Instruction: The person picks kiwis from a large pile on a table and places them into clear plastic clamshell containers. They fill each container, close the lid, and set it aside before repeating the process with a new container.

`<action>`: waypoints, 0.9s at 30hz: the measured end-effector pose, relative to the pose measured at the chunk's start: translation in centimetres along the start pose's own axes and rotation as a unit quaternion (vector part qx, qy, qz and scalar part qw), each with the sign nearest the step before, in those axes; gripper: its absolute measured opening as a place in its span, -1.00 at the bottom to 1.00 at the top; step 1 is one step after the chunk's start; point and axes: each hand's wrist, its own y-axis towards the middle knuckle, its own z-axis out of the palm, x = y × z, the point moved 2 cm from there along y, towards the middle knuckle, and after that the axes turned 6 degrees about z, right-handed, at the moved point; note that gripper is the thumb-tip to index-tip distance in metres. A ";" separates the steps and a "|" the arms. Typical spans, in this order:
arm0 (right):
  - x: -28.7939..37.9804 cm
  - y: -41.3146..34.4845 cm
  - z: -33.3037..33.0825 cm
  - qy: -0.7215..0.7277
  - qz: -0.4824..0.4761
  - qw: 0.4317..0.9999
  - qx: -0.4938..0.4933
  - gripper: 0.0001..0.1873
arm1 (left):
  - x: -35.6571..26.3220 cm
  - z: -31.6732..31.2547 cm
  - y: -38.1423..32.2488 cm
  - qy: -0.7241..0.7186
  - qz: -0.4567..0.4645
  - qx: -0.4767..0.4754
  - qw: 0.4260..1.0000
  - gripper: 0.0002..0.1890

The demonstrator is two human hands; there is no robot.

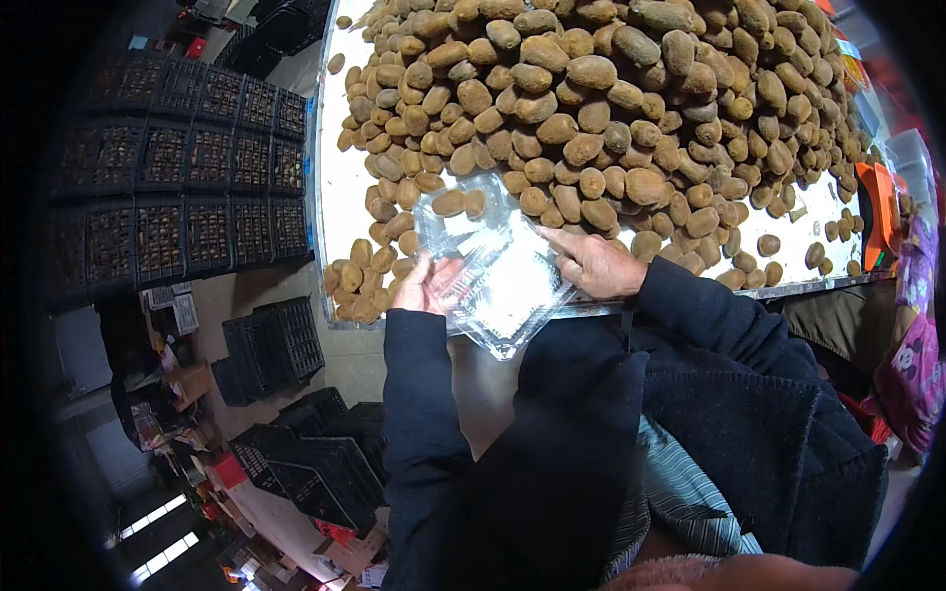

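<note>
A transparent plastic clamshell box (510,284) is spread open in front of me, tilted over the table's near edge. My left hand (429,284) grips its left side, the fingers partly seen through the plastic. On the opposite side, my right hand (597,264) holds the box by its edge, index finger stretched along it. Two kiwifruit (460,203) show at the far half of the box; whether they lie inside or behind the plastic I cannot tell. Just beyond both hands rises a large heap of brown kiwifruit (584,140).
The heap rests on a white-topped table (341,185) with a metal rim. Stacked black crates (185,162) of produce stand to the left, with other black crates (318,465) on the floor. An orange container (879,214) and another person's purple sleeve (916,273) are at the right.
</note>
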 end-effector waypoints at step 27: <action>-10.1 -22.9 -10.7 0.040 0.120 0.902 -0.413 -0.54 | 11.3 30.4 -5.7 0.184 0.131 0.253 0.941 -0.69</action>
